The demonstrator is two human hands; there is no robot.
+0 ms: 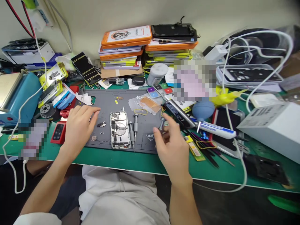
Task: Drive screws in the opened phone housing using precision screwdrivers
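Note:
An opened phone [120,130] lies on the dark grey work mat [146,140], its circuit parts and a round coil showing. Two slim grey screwdrivers, a longer one [136,125] and a shorter one [131,132], lie just right of it. My right hand [172,143] is curled around another grey screwdriver [162,122] near the mat's right side; part of the grip is hidden behind the fingers. Over the mat's left edge, my left hand [81,125] has its fingers stretched out and holds nothing. Small loose parts [101,124] lie between that hand and the phone.
Stacked orange boxes [126,36] stand at the back. A blue air blower [203,111], a black electric tool [179,114] and tweezers [225,157] lie to the right. A red device [58,132] sits at left. White cables [243,170] cross both sides of the green table [98,157].

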